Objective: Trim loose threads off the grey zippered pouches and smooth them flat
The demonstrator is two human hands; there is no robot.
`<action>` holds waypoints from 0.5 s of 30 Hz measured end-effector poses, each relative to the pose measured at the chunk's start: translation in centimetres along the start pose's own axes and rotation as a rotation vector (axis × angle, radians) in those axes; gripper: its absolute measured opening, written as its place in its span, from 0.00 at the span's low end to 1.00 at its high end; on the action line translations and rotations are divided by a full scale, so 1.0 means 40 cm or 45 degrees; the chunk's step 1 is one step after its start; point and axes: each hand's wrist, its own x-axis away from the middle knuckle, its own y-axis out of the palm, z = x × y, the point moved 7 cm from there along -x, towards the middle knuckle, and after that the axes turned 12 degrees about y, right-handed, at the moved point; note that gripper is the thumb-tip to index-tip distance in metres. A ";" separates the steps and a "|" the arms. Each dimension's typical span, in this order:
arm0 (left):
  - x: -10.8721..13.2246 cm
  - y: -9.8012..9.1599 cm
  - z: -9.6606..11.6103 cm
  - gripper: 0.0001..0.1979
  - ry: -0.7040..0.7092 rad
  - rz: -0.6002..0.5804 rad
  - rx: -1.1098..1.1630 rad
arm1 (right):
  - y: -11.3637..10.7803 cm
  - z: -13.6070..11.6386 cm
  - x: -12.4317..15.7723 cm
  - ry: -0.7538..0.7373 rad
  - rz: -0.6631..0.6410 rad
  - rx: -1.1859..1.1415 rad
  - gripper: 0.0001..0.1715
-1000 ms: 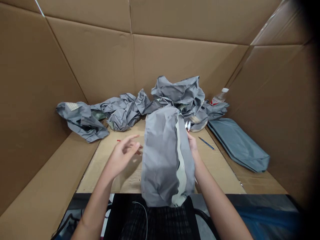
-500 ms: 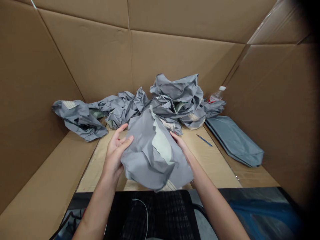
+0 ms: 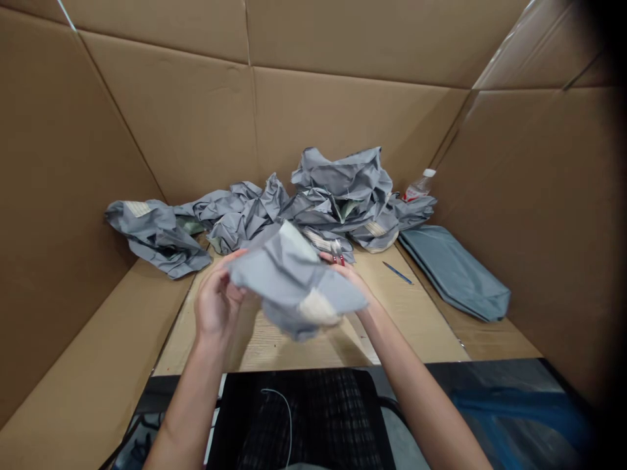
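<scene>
One cloth [image 3: 289, 274] between two hands [image 3: 214, 303] [image 3: 351, 277]

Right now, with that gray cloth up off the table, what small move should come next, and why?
Perhaps lower the gray cloth to the tabletop and smooth it: between the left hand and the right hand it looks creased, and it is held above that surface.

Bare forearms [image 3: 189, 405] — dark checked clothing [image 3: 337, 411]
</scene>
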 end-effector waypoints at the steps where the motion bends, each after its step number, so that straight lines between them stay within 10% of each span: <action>1: 0.003 0.011 0.008 0.12 0.006 -0.045 0.043 | -0.001 0.002 -0.002 0.009 0.015 -0.005 0.07; 9: 0.037 0.097 0.093 0.21 0.251 -0.554 0.053 | 0.013 0.003 0.014 0.173 -0.006 0.031 0.21; 15: 0.031 0.094 0.120 0.20 0.335 -0.591 -0.038 | 0.030 -0.008 0.043 0.201 -0.092 0.061 0.18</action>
